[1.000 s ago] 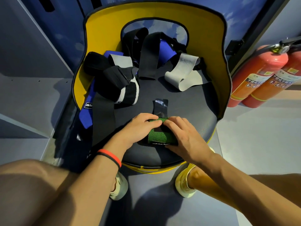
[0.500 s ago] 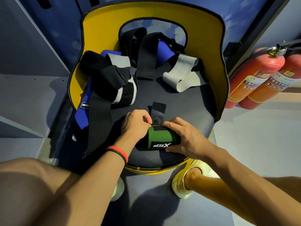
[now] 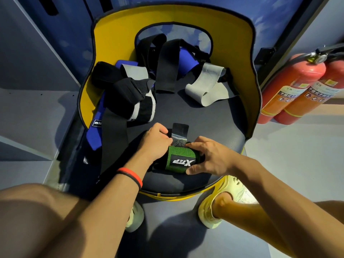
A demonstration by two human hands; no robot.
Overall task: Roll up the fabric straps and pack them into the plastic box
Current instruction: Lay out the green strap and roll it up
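Note:
A green fabric strap (image 3: 181,159) with a white logo lies rolled up near the front edge of the dark chair seat (image 3: 214,125). Its black fastening tab (image 3: 179,132) sticks out flat behind the roll. My right hand (image 3: 210,157) grips the roll's right end, thumb under and fingers over. My left hand (image 3: 156,141) holds the left end and pinches the strap where the tab begins. Loose straps lie behind: a black one (image 3: 113,133), a blue one (image 3: 94,135), a grey one (image 3: 203,84), and a bundled black-and-grey one (image 3: 137,101). No plastic box is in view.
The chair has a tall yellow backrest (image 3: 115,30) curving round the seat. Two red fire extinguishers (image 3: 290,90) stand to the right against the wall. My knees and pale shoes (image 3: 221,203) are below the seat on the grey floor.
The roll turned toward me, so its white logo came up on top and the tab now lies shorter behind it. Both hands shifted to the roll's ends.

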